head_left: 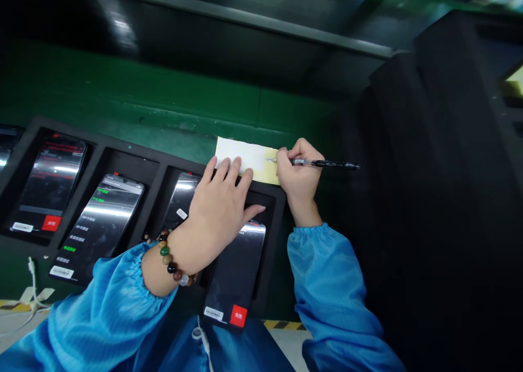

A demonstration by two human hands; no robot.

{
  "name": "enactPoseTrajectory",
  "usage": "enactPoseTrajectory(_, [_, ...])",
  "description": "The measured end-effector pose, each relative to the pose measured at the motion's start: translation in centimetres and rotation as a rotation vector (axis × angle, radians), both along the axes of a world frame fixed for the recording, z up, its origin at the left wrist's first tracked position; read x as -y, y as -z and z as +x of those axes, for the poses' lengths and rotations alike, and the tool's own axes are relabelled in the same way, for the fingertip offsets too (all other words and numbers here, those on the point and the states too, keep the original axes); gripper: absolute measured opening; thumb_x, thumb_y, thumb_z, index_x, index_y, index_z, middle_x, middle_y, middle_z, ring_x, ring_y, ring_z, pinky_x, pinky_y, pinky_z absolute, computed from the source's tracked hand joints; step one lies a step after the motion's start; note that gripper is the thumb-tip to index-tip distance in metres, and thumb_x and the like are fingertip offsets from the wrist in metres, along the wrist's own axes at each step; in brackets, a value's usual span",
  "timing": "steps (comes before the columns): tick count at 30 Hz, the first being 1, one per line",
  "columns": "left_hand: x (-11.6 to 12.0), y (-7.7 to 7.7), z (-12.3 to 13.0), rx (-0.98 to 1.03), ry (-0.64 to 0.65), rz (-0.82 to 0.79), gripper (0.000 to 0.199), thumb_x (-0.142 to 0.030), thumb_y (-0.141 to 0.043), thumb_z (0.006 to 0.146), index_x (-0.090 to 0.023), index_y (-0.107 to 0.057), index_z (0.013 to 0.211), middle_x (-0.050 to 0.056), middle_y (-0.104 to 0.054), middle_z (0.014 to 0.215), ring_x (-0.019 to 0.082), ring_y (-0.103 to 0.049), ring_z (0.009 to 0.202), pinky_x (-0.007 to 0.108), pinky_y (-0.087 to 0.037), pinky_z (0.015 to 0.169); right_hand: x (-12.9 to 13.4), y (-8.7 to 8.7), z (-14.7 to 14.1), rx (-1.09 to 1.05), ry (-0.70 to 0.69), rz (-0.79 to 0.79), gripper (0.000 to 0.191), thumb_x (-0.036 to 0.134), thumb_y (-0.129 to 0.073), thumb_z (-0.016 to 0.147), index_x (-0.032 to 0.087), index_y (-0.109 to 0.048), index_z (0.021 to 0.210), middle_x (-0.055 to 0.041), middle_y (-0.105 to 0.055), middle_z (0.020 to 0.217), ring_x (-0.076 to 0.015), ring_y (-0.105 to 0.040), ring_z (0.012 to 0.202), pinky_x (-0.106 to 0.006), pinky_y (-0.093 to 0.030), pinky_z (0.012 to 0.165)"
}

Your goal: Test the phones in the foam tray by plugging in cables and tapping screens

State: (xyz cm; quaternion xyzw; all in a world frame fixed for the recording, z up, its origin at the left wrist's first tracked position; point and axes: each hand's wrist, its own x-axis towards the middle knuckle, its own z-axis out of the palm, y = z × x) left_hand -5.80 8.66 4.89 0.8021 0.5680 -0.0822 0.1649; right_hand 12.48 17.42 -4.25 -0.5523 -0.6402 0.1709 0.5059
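Observation:
My right hand (301, 177) grips a black pen (327, 164), its tip on the right part of a white and yellow paper slip (269, 171). Small marks show near the tip, too small to read. With fingers spread flat, my left hand (220, 203) presses on the slip's left part and lower edge. The slip lies at the far edge of a black tray (272, 197). Below my left hand sits a phone (235, 271) with a red label on its screen. Another phone (180, 195) is partly hidden by that hand.
Further left, the tray holds a phone with green text (102, 225) and one with red text (51, 181). A white cable (32, 279) lies at lower left, another (200, 336) at the front. Black stacked trays (408, 170) rise on the right. The bench (163, 99) is green.

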Motion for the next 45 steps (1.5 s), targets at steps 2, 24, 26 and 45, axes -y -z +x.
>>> enactPoseTrajectory(2, [0.1, 0.0, 0.0, 0.002, 0.002, 0.005, 0.078, -0.064, -0.053, 0.116, -0.012, -0.044, 0.174, 0.02, -0.034, 0.182, 0.04, -0.035, 0.169, 0.061, -0.021, 0.143, 0.0, -0.1, 0.0, 0.008, 0.01, -0.017, 0.038, 0.018, -0.063, 0.089, 0.029, -0.034, 0.067, 0.008, -0.032, 0.057, -0.0129, -0.033, 0.049, -0.031, -0.026, 0.052])
enactPoseTrajectory(24, [0.2, 0.5, -0.1, 0.04, 0.001, 0.072, 0.075, -0.061, -0.057, 0.115, -0.01, -0.051, 0.17, 0.022, -0.041, 0.179, 0.041, -0.041, 0.165, 0.062, -0.026, 0.141, -0.1, -0.2, 0.0, 0.017, 0.031, -0.053, 0.038, 0.016, -0.061, 0.086, 0.029, -0.032, 0.066, 0.0071, -0.031, 0.057, -0.0141, -0.033, 0.052, -0.031, -0.027, 0.054])
enactPoseTrajectory(26, [0.3, 0.7, -0.2, 0.055, 0.001, 0.1, 0.075, -0.061, -0.057, 0.115, -0.01, -0.052, 0.168, 0.023, -0.043, 0.177, 0.041, -0.043, 0.164, 0.062, -0.027, 0.14, -0.1, -0.2, 0.0, 0.026, 0.037, -0.044, 0.038, 0.016, -0.061, 0.086, 0.029, -0.032, 0.066, 0.0068, -0.031, 0.058, -0.0142, -0.033, 0.052, -0.031, -0.027, 0.054])
enactPoseTrajectory(45, [0.5, 0.7, -0.5, 0.058, -0.024, 0.124, 0.073, -0.063, -0.056, 0.115, -0.01, -0.055, 0.166, 0.022, -0.045, 0.176, 0.04, -0.044, 0.164, 0.058, -0.026, 0.141, 1.9, -2.6, 6.3, 0.396, -0.004, 0.022, 0.036, 0.024, -0.049, 0.109, 0.025, -0.084, 0.115, -0.0176, -0.07, 0.129, -0.0373, -0.07, 0.125, -0.059, -0.058, 0.11])
